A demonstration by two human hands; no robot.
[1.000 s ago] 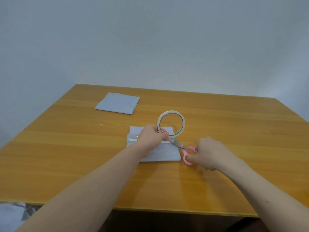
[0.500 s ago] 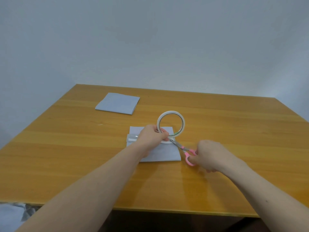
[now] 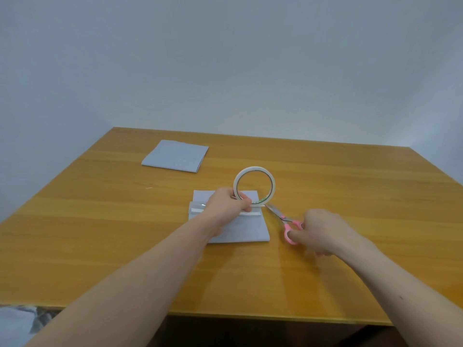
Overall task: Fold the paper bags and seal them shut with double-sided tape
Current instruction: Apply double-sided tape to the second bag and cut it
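The left hand (image 3: 229, 205) covers the middle of the paper bag (image 3: 240, 230) near the worktop (image 3: 100, 234) centre, hiding part of the white tape strip (image 3: 250, 214) across it, and pinches the upright tape roll (image 3: 254, 185). The right hand (image 3: 323, 232) grips pink scissors (image 3: 284, 221), its fingers hiding 1 handle loop; blades look nearly closed, just beside the bag's right edge. A second folded bag (image 3: 175, 156) lies toward the far-left corner.
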